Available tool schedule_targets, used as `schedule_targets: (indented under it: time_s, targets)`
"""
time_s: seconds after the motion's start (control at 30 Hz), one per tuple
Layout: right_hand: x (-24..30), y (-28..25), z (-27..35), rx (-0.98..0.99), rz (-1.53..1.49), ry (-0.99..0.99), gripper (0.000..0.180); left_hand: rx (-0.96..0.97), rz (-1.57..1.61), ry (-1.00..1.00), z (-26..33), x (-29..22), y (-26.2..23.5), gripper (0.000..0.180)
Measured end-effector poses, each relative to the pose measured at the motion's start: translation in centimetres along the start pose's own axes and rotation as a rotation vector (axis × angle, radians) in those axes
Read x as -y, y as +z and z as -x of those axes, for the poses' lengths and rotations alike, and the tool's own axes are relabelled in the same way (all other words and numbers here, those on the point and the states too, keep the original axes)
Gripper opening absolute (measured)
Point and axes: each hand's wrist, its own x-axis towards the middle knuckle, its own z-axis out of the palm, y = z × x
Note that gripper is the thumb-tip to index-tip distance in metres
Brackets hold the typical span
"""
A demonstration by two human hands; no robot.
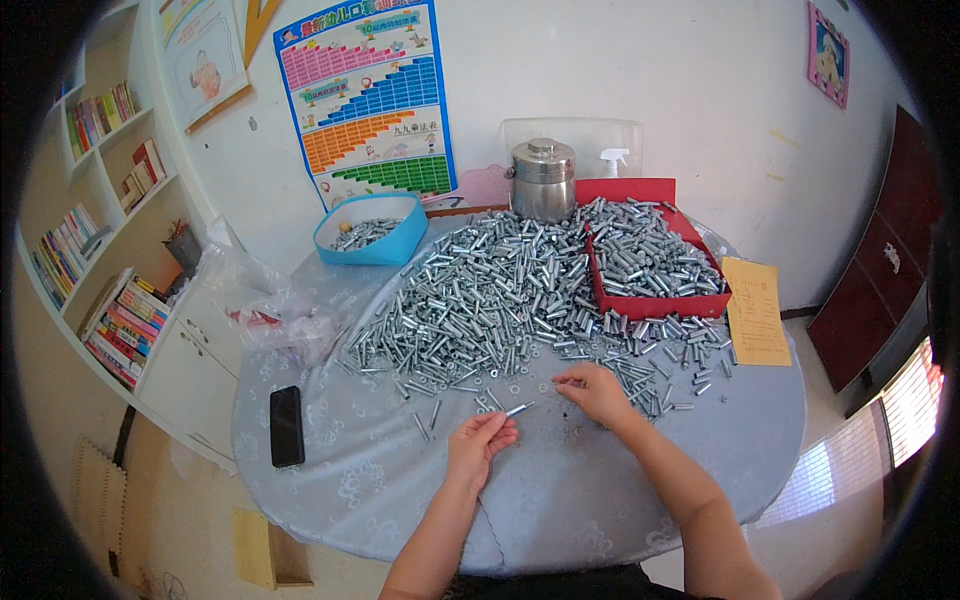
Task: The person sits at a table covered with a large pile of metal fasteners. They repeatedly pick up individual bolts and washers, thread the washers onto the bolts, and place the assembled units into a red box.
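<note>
My left hand (pixel 480 445) is closed around a slim silvery metal bolt (pixel 517 409), whose end points up and to the right past the fingertips. To its right, my right hand (pixel 597 393) has thumb and fingers pinched together over the tablecloth; whatever they hold, if anything, is too small to make out. Small metal washers (pixel 514 389) lie scattered just beyond both hands. Behind them spreads a large heap of silvery metal sleeves (pixel 470 290), with a few loose ones near my left hand.
A red box (pixel 660 306) full of metal pieces stands at the right, a blue fabric basket (pixel 385 247) at the back left. Around the heap are a steel pot (pixel 543 185), a yellow paper (pixel 757 315), a plastic bag (pixel 275 310) and a black phone (pixel 287 427) on the grey tablecloth (pixel 370 520).
</note>
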Motion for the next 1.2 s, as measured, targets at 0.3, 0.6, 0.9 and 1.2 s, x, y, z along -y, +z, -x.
schedule_targets:
  time_s: [0.3, 0.6, 0.9, 1.2]
  targets:
    - [-0.7, 1.9, -2.6, 0.105, 0.339, -0.087, 0.024, -0.017, -0.011, 0.035, 0.1, -0.3, -0.1, 0.017]
    - [0.5, 1.9, -3.6, 0.199, 0.35, 0.056, 0.022, -0.021, -0.002, 0.039, 0.0, -0.2, -0.2, 0.016]
    - [0.9, 1.4, -0.8, 0.236, -0.676, 0.173, 0.017, -0.045, 0.04, 0.012, -0.1, 0.1, -0.4, 0.016]
    - [1.3, 1.4, 0.4, 0.301, -0.725, 0.292, 0.018, 0.013, 0.054, -0.081, 0.0, 0.2, -0.4, 0.013]
